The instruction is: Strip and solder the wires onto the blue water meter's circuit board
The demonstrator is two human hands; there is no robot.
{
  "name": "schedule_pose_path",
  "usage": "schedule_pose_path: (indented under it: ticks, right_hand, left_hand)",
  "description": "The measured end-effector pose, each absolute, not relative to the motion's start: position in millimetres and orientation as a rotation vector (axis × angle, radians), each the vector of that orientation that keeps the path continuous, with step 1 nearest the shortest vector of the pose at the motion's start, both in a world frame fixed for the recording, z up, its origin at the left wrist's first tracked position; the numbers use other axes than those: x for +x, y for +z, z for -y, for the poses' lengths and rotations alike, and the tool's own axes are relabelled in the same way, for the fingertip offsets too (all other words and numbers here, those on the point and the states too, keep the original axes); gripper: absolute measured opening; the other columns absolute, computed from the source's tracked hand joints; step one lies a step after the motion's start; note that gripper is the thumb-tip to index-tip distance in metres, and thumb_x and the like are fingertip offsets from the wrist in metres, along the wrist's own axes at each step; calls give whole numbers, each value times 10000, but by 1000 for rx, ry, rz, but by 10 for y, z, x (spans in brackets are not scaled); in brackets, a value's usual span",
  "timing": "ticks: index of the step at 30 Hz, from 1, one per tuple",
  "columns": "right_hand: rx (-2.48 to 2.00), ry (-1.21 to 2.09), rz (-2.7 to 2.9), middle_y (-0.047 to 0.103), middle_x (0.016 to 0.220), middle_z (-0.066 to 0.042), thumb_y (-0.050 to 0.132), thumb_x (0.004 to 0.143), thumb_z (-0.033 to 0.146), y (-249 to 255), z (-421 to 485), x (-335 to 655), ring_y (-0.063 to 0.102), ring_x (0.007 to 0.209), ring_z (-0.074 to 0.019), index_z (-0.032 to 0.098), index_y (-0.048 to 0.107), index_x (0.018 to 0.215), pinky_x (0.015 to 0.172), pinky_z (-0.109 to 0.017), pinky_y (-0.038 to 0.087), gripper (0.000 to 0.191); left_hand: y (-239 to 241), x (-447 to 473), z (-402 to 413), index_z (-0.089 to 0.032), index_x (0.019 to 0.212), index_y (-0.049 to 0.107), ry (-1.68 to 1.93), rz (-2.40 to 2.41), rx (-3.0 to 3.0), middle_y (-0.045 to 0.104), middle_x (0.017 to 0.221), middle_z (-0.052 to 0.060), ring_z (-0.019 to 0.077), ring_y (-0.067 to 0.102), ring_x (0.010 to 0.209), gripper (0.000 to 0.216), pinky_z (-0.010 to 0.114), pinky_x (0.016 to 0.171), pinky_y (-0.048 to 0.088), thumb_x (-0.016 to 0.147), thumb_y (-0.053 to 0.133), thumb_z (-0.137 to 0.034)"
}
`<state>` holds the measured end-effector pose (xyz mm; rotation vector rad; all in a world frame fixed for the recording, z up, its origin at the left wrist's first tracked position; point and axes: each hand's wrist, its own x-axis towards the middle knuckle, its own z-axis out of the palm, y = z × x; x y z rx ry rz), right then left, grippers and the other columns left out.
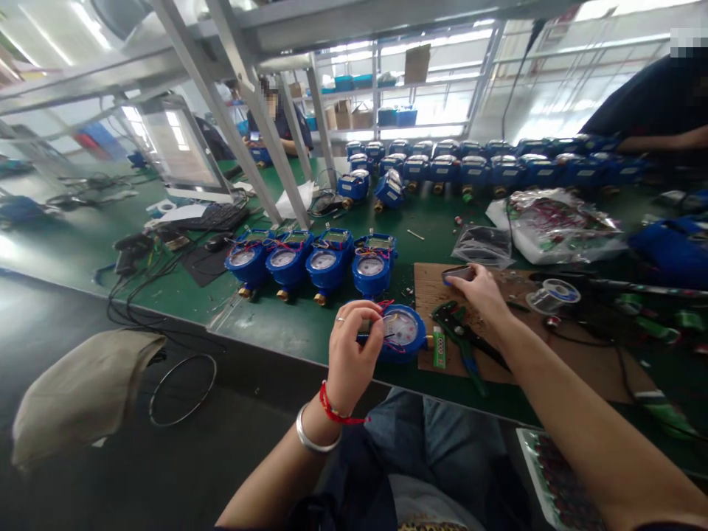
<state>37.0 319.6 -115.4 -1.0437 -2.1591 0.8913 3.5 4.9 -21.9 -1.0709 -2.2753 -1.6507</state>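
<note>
Head view: right hand near clear bag with dark contents

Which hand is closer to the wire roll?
Right. The right hand is left of the wire roll, over the cardboard; the left hand is farther left, at the nearest blue meter.

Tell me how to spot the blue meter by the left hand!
Look along the near edge of the green workbench for the brown cardboard. At its left end, beside the person's left hand, sits the blue meter. Its brass end points right, while the four lined-up meters point theirs toward the near edge.
</note>
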Motion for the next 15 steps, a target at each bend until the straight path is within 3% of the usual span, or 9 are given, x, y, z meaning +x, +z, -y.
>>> schedule_pose_path:
  ticks: [7, 10, 15]
  right_hand:
    - [-1005, 904, 2171, 571, 1164, -112, 699, 620, 343, -1145, -3200, 200, 535, 1127, -253, 159, 562, 1138, 1009, -365, 399, 567]
    - [-986, 901, 2142, 578, 1179, -139, 702, 597, 273, -1099, -3169, 227, 527, 1155, -277, 133, 553, 1153, 1025, -398, 388, 592]
    - [-868, 887, 2064, 573, 1220, -156, 588, 759, 279, -818, -2781, 463, 515, 1180, -252, 123, 538, 1170, 1057, -407, 362, 443]
  left_hand:
    - [-269, -27, -79, -199, 841, 567, -1616, 2308, -1088, 613, 1030, 48, 189, 572, 1000, 61, 335, 892, 440, 885, 532, -222]
    - [-301, -42, -70, -204, 857, 567, -1618, 2304, -1107, 607, 1052, 48, 194, 567, 1020, 60, 335, 893, 438, 887, 531, -242]
    - [-326, -41, -60, -210, 860, 572, -1595, 2291, -1102, 607, 1057, 44, 197, 563, 1029, 50, 336, 897, 433, 879, 545, -248]
